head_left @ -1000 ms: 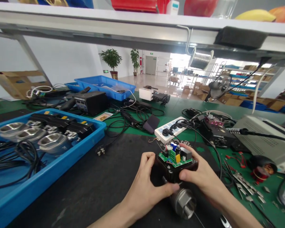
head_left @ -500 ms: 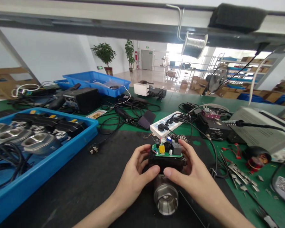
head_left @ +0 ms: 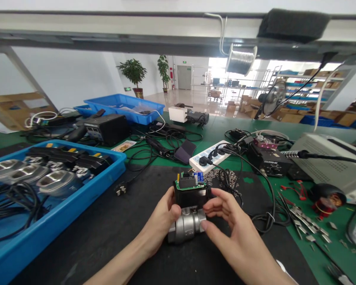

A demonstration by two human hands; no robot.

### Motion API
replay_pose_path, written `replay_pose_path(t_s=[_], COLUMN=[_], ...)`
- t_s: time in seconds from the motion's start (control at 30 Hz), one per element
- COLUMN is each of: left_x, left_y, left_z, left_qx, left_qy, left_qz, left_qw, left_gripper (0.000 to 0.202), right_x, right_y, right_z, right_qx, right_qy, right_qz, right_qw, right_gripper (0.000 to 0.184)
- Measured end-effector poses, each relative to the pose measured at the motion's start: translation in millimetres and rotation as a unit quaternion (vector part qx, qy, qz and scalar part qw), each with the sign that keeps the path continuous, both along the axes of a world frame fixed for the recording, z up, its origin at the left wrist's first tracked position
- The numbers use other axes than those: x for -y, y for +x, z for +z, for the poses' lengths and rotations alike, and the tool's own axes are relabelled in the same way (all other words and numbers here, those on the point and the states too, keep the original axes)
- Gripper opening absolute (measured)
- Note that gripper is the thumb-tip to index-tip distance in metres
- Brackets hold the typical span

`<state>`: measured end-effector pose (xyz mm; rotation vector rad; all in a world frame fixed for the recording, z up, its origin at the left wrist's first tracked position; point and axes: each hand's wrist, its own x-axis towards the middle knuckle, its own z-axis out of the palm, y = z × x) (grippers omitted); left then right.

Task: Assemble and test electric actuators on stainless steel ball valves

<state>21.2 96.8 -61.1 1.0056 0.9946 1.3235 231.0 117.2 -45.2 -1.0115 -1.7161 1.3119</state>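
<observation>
A motorized ball valve stands upright on the black mat (head_left: 86, 237), with its steel valve body (head_left: 187, 226) lying crosswise below. On top sits a black actuator housing (head_left: 191, 198), uncovered, with a green circuit board (head_left: 187, 183) carrying blue, yellow and grey parts. My left hand (head_left: 163, 217) is closed around the left side of the housing, its thumb at the front and the other fingers partly hidden behind. My right hand (head_left: 228, 221) grips the right side, thumb against the valve's end and curled fingers at the housing.
On the left, a blue tray (head_left: 106, 186) holds several similar valves. Behind the mat lie a white power strip (head_left: 207, 158) and a scatter of small nuts (head_left: 233, 180). To the right are a soldering station (head_left: 268, 160), metal strips (head_left: 308, 223) and loose cables. A solder spool (head_left: 241, 60) hangs overhead.
The valve has been turned about a quarter turn: its open end faced me, and now its body lies sideways. It has shifted slightly left, and my right hand's grip has loosened and moved lower.
</observation>
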Motion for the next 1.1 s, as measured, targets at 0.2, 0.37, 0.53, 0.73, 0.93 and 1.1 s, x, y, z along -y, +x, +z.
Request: replay_pose_path(t_s=[0.2,0.37,0.53,0.73,0.93,1.1], left_x=[-4.1,-3.2,0.7,7.8,11.4,11.0], left_y=[5.5,3.4,3.9,12.4,21.3,23.5], left_z=[8.4,9.0,8.6,25.6,32.2,22.1], left_qx=[-0.004,0.04,0.054,0.116,0.168,0.135], left_qy=[-0.06,-0.085,-0.075,-0.08,-0.029,-0.005], left_qz=[0.043,0.039,0.03,-0.017,-0.067,-0.077], left_qw=[0.997,0.995,0.995,0.99,0.983,0.988], left_gripper=[0.054,0.043,0.048,0.047,0.035,0.039], right_x=[-0.2,-2.6,-1.9,3.3,-9.0,-17.3], right_y=[6.1,11.7,11.5,2.9,2.2,4.7], right_z=[-9.8,-8.4,-5.0,-5.1,-6.4,-0.8], right_qx=[0.086,0.134,0.119,0.061,-0.029,-0.073], right_qy=[0.025,0.051,0.038,-0.009,-0.099,-0.137], right_qz=[0.007,0.014,0.005,0.003,-0.039,-0.028], right_qw=[0.996,0.99,0.992,0.998,0.994,0.987], right_gripper=[0.047,0.038,0.044,0.083,0.085,0.076])
